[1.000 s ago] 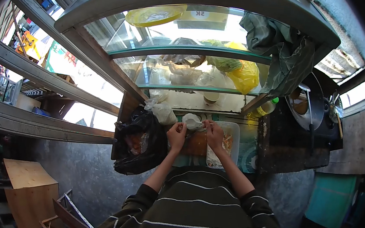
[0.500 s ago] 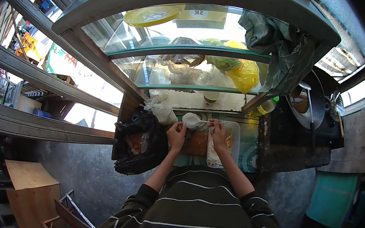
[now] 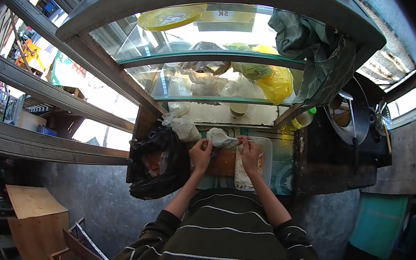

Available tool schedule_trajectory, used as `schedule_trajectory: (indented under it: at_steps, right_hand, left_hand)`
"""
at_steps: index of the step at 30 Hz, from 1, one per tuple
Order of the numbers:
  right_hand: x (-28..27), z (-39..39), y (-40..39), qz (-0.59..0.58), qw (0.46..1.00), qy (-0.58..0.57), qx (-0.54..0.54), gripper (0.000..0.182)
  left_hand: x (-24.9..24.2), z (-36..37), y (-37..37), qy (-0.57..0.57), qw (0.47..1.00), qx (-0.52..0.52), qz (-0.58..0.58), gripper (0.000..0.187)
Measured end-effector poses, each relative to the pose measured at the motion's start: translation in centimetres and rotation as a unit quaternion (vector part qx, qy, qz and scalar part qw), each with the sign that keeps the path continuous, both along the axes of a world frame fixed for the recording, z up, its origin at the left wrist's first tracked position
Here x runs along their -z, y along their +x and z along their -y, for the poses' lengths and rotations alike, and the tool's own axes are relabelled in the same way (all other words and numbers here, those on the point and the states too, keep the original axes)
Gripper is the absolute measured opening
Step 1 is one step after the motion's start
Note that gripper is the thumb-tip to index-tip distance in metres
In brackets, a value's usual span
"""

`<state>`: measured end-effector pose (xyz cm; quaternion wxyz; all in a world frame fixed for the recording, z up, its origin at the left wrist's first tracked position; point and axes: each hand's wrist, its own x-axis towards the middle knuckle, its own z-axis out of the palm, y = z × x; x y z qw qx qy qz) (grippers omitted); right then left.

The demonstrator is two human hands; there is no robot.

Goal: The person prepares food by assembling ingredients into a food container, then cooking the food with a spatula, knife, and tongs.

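My right hand [image 3: 249,155] is closed on the handle of a white spoon [image 3: 233,139], above a clear plastic container [image 3: 268,158] with pale food [image 3: 244,176] inside. The spoon's bowl end lies over a small white bowl or heap [image 3: 217,135], whose exact shape is unclear. My left hand [image 3: 200,154] is closed beside it on the left; what its fingers hold, if anything, is too small to tell. Between my hands lies a brown board [image 3: 225,162]. A tied clear bag of white stuff [image 3: 185,128] rests just behind my left hand.
At the left sits an open black plastic bag [image 3: 166,151]. Glass shelves [image 3: 215,59] rise ahead, with a yellow bag [image 3: 277,85] and a cup [image 3: 239,109]. To the right stand a green-capped bottle [image 3: 303,120] and a metal pan [image 3: 361,127] on a dark stove [image 3: 337,167].
The view has shifted very slightly. Both hands and the spoon stay in nearly the same place.
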<state>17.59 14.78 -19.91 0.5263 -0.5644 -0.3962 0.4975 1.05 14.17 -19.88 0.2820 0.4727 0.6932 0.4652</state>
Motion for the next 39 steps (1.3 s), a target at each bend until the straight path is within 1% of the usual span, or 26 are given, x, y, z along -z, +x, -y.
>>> schedule_trajectory:
  at_steps: [1, 2, 4, 8, 10, 13, 14, 16, 17, 19, 22, 26, 28, 29, 31, 32, 34, 35, 37, 38, 39]
  right_hand:
    - [-0.2, -0.1, -0.4, 0.094, 0.995, 0.033, -0.017, 0.026]
    - [0.2, -0.3, -0.8, 0.094, 0.995, 0.034, -0.016, 0.026]
    - [0.9, -0.5, -1.5, 0.147, 0.987, 0.054, -0.021, 0.024]
    - [0.5, -0.6, -1.7, 0.141, 0.988, 0.05, -0.024, 0.025]
    - [0.5, -0.5, -1.6, 0.077, 0.996, 0.029, -0.016, 0.025]
    - [0.6, -0.6, -1.6, 0.066, 0.998, 0.018, -0.005, 0.025]
    - [0.9, -0.4, -1.8, 0.066, 0.998, 0.019, -0.005, 0.025]
    - [1.4, -0.7, -2.0, 0.12, 0.989, 0.084, -0.016, 0.025]
    - [1.3, -0.7, -2.1, 0.12, 0.989, 0.087, -0.015, 0.025]
    - [1.3, -0.6, -2.2, 0.064, 0.998, 0.014, -0.019, 0.025]
    - [2.1, -0.6, -2.0, 0.032, 0.999, 0.026, 0.004, 0.026]
    - [1.4, -0.6, -1.8, 0.032, 0.999, -0.01, -0.001, 0.026]
    - [1.2, -0.6, -2.2, 0.067, 0.997, 0.026, 0.004, 0.026]
    - [1.3, -0.6, -2.4, 0.067, 0.997, 0.025, 0.005, 0.026]
    - [1.5, -0.5, -2.7, 0.116, 0.993, 0.027, -0.007, 0.026]
    - [1.5, -0.4, -2.7, 0.116, 0.993, 0.026, -0.006, 0.026]
    - [1.4, -0.4, -2.6, 0.041, 0.999, 0.008, -0.017, 0.026]
    - [1.6, -0.3, -2.5, 0.041, 0.999, 0.007, -0.017, 0.026]
    - [1.9, -0.4, -1.9, -0.058, 0.998, -0.034, -0.004, 0.024]
    - [1.5, -0.3, -1.7, -0.058, 0.998, -0.035, -0.005, 0.024]
    - [1.0, -0.1, -1.3, -0.09, 0.994, -0.062, 0.001, 0.024]
  left_hand:
    - [0.0, 0.0, 0.0, 0.001, 1.0, 0.001, 0.0, 0.021]
    - [-0.1, 0.0, 0.0, -0.004, 1.0, 0.0, -0.002, 0.021]
    - [-0.2, 0.1, 0.1, -0.009, 1.0, -0.002, -0.005, 0.021]
    - [-0.2, 0.1, -0.2, -0.007, 1.0, -0.004, -0.01, 0.021]
    - [-0.3, 0.1, -0.3, -0.006, 1.0, -0.002, -0.011, 0.021]
    - [-0.1, 0.0, -0.2, 0.025, 1.0, -0.008, -0.016, 0.018]
    - [0.0, 0.1, -0.2, 0.016, 1.0, -0.01, -0.012, 0.017]
    - [0.1, 0.1, -0.2, 0.013, 1.0, -0.011, -0.006, 0.017]
    - [0.0, 0.1, -0.1, 0.012, 1.0, -0.012, -0.003, 0.017]
    - [0.0, 0.0, -0.1, 0.013, 1.0, -0.012, 0.0, 0.017]
    - [0.1, 0.2, -0.3, 0.016, 1.0, -0.015, 0.001, 0.018]
    - [0.2, 0.1, -0.4, 0.005, 1.0, -0.013, -0.008, 0.02]
    - [0.1, 0.1, -0.3, -0.01, 1.0, -0.008, -0.008, 0.022]
    - [0.0, 0.1, -0.3, -0.009, 1.0, -0.007, -0.004, 0.022]
    - [0.0, 0.2, -0.4, -0.01, 1.0, -0.007, -0.001, 0.022]
    - [0.1, 0.2, -0.5, -0.009, 1.0, -0.005, -0.002, 0.023]
    - [0.3, 0.1, -0.6, -0.007, 1.0, -0.004, -0.004, 0.023]
    - [0.4, 0.1, -0.6, 0.011, 1.0, -0.007, -0.007, 0.021]
    - [0.6, 0.0, -0.7, 0.029, 0.999, -0.012, -0.01, 0.02]
    - [0.6, 0.0, -0.8, 0.028, 0.999, -0.014, -0.01, 0.02]
    - [0.6, 0.0, -0.8, 0.027, 0.999, -0.015, -0.01, 0.021]
